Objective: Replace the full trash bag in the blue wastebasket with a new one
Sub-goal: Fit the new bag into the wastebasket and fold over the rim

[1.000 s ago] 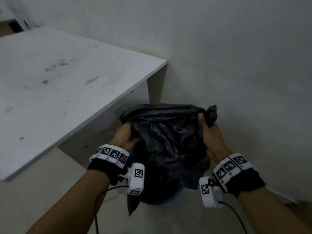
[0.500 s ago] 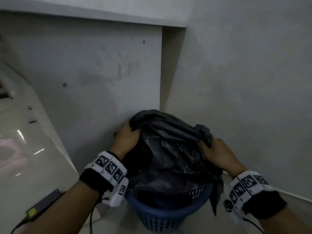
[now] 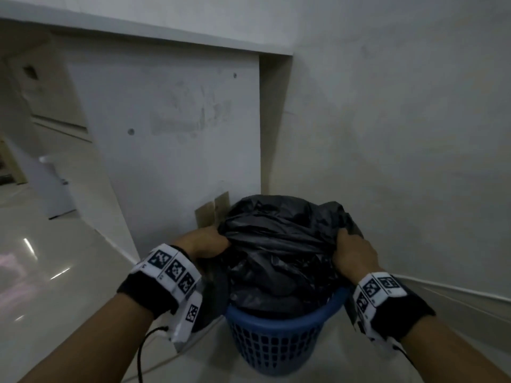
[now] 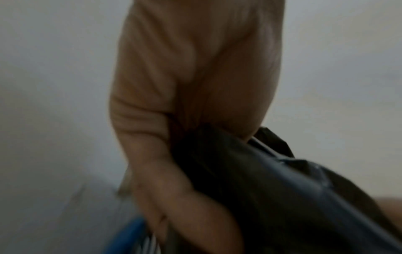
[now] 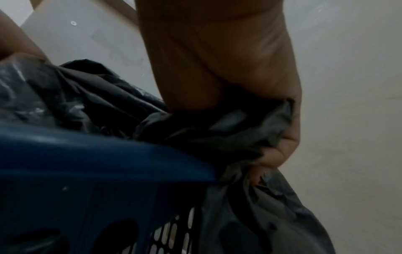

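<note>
From the head camera, a person's left hand (image 3: 203, 241) and right hand (image 3: 352, 254) are each bunching a fistful of the crumpled black plastic trash bag (image 3: 279, 244), which is bulging out of the round blue perforated plastic wastebasket (image 3: 272, 338) on the floor, just in front of the white panel. The left hand is gripping the bag's edge on the basket's left, the right hand on the basket's right. The bag's long axis is running upright, its gathered mouth pointing up and its bulk sitting down inside the basket, which is itself standing upright

At the left wrist, blurred, the left hand (image 4: 191, 106) is curling fingers closed round a fold of the dark plastic (image 4: 282, 189) above the blue rim (image 4: 128, 238)

At the right wrist, the right hand (image 5: 228, 72) is clenching a wad of the bag (image 5: 217, 130) just outside the basket's rim (image 5: 104, 154), with loose film hanging down the basket's outer wall

Likely risks: thin film tearing under uneven pulling, the light basket lifting or tipping with the bag, or rubbish spilling from the still-open mouth
</note>
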`<state>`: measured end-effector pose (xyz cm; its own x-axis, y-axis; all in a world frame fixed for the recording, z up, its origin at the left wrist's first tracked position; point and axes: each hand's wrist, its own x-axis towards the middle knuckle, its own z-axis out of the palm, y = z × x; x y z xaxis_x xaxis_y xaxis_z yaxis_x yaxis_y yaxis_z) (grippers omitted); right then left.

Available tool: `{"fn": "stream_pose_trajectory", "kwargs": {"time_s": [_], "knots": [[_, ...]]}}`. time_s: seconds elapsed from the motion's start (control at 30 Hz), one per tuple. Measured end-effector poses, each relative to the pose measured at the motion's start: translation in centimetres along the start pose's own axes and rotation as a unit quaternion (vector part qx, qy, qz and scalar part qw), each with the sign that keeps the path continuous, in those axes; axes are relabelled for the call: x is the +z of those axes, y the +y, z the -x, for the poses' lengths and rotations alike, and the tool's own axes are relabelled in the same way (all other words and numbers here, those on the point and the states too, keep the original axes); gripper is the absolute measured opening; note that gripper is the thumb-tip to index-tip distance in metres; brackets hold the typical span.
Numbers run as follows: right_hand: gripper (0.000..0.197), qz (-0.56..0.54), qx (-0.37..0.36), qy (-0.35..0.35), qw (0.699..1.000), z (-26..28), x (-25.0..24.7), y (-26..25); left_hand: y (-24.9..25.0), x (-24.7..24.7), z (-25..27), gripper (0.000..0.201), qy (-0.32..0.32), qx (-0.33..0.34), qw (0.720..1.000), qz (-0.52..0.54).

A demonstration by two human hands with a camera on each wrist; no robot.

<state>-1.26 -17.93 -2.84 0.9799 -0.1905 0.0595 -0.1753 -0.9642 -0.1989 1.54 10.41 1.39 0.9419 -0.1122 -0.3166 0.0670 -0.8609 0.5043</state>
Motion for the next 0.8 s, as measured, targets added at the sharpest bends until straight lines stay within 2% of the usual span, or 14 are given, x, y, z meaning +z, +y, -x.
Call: {"fn": "stream_pose_trajectory", "kwargs": {"time_s": [0.07,0.13,0.27,0.33,0.4,0.5,0.53,0.57,0.63,0.67,0.7,0.73,0.77,0.8], "knots": [[0.033,0.017,-0.011,0.03,0.999,0.5,-0.5,-0.3,0.4,0.1,0.3,0.023,0.029,0.018,0.997,0.063],[0.031,-0.019,-0.026,0.068,0.997,0.6,-1.2,-0.4,1.1,-0.2,0.7,0.015,0.05,0.056,0.976,0.204],[0.022,-0.25,-0.074,0.194,0.946,-0.2,-4.5,-1.3,3.6,-1.2,1.6,0.013,0.071,0.127,0.86,0.489],[0.029,-0.382,-0.088,0.189,0.9,-0.6,-6.1,-2.5,5.1,-1.7,2.0,0.023,0.078,0.135,0.812,0.563],[0.037,-0.541,-0.092,0.146,0.823,-0.6,-6.6,-3.9,5.9,-2.0,2.1,0.025,0.116,0.142,0.785,0.591],[0.034,-0.775,-0.061,0.053,0.627,-0.7,-5.4,-5.4,5.8,-2.0,1.0,0.028,0.168,0.155,0.764,0.604],[0.033,-0.814,-0.054,0.024,0.578,-0.9,-4.5,-5.7,5.6,-1.8,0.6,0.03,0.18,0.154,0.753,0.614],[0.034,-0.833,-0.048,0.0,0.552,-1.1,-3.6,-5.8,5.5,-1.4,0.6,0.03,0.183,0.15,0.747,0.622],[0.035,-0.819,-0.023,-0.042,0.572,-1.2,-1.6,-5.9,5.2,0.1,0.1,0.032,0.168,0.131,0.751,0.625],[0.035,-0.775,-0.01,-0.066,0.628,-1.2,-0.6,-5.6,4.9,1.3,0.0,0.031,0.136,0.116,0.767,0.616],[0.034,-0.684,-0.01,-0.088,0.724,-1.0,0.1,-5.1,4.6,2.5,0.1,0.03,0.086,0.089,0.793,0.596],[0.034,-0.534,-0.022,-0.121,0.836,-0.8,0.6,-4.5,4.1,3.6,0.2,0.031,0.027,0.062,0.836,0.545],[0.035,-0.349,-0.036,-0.163,0.922,-0.6,0.9,-3.9,3.5,4.5,0.0,0.035,-0.028,0.035,0.893,0.447],[0.036,-0.186,-0.048,-0.197,0.961,-0.3,1.2,-3.2,2.6,5.1,-0.4,0.04,-0.064,0.015,0.947,0.314]]}}
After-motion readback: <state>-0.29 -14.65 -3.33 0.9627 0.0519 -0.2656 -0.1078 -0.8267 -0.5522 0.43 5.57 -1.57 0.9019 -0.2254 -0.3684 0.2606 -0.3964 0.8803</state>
